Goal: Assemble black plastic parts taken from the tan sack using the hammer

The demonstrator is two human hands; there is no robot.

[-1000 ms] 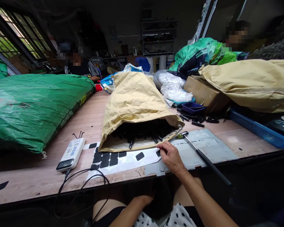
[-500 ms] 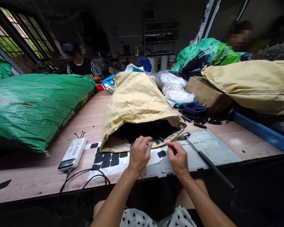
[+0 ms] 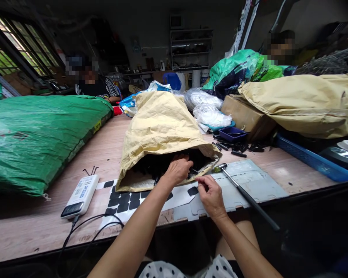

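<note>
A yellow woven sack (image 3: 162,133) lies on the table with its mouth facing me, dark black pieces (image 3: 146,166) inside it. Into that mouth reaches my left hand (image 3: 179,169), its fingers bent down among the pieces; the fingertips are hidden in the dark. My right hand (image 3: 211,196) is just in front of the sack's lip, thumb and fingers pinched together; whatever is between them is too small to name. Beneath my hands lies a white sheet with black rounded-square pads (image 3: 124,201). A hammer (image 3: 243,193) with a black grip rests right of my right hand.
A white handheld device (image 3: 80,195) with a cable lies left. A large green sack (image 3: 46,135) fills the left side. Black parts (image 3: 238,153), a purple tray (image 3: 232,134), a cardboard box (image 3: 246,116) and a blue basket (image 3: 304,156) are right. Two people sit farther back.
My left hand has moved forward and into the sack's mouth from just in front of it. My right hand keeps its pinch near the lip. The view has shifted slightly.
</note>
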